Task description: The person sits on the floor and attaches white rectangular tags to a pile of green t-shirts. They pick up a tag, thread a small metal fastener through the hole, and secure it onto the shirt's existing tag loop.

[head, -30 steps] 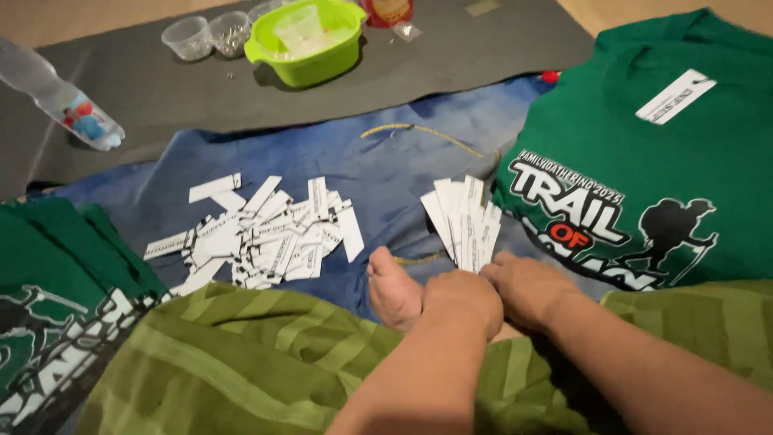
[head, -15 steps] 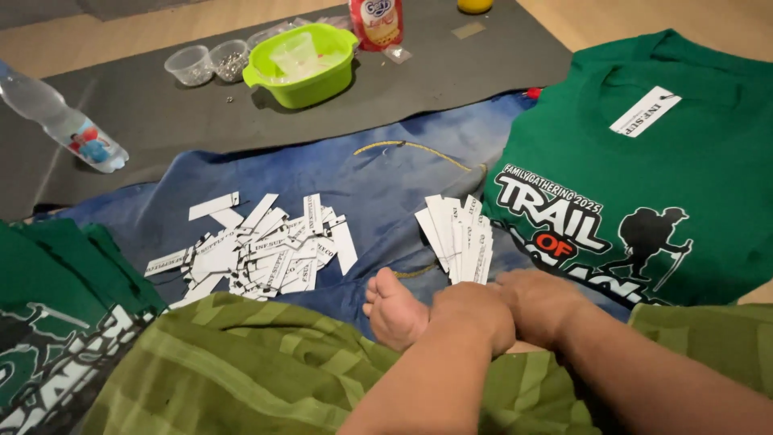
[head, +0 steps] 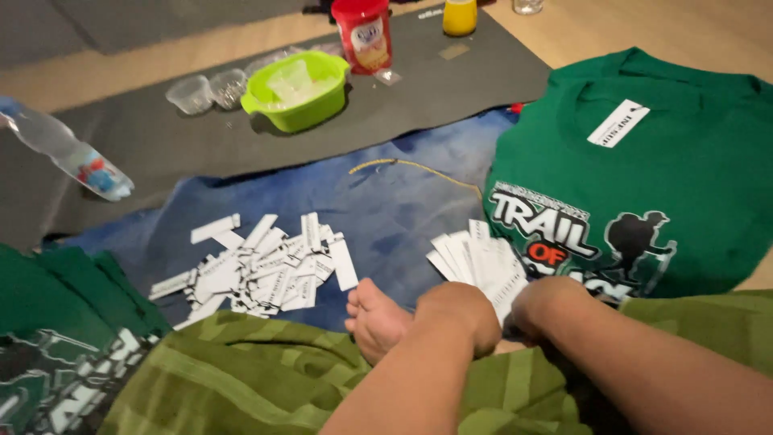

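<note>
My left hand (head: 460, 312) and my right hand (head: 549, 304) are side by side, low in the head view, knuckles up and fingers curled under out of sight. I cannot tell what they hold. Just beyond them, a fanned stack of white paper tags (head: 481, 259) lies on the blue cloth (head: 403, 209), its near end hidden by my hands. My bare foot (head: 374, 318) rests left of my left hand. A loose heap of white tags (head: 266, 266) lies further left. A green printed T-shirt (head: 644, 185) with a white tag on it is spread out at the right.
Green striped fabric (head: 241, 379) covers my legs. Folded green shirts (head: 48, 338) sit at the lower left. On the dark mat (head: 451, 80) behind are a lime bowl (head: 298, 89), small clear cups (head: 192, 93), a red canister (head: 364, 32) and a plastic bottle (head: 72, 157) lying down.
The view has tilted up, showing more of the mat and the red canister. My hands stay together near the fanned tags.
</note>
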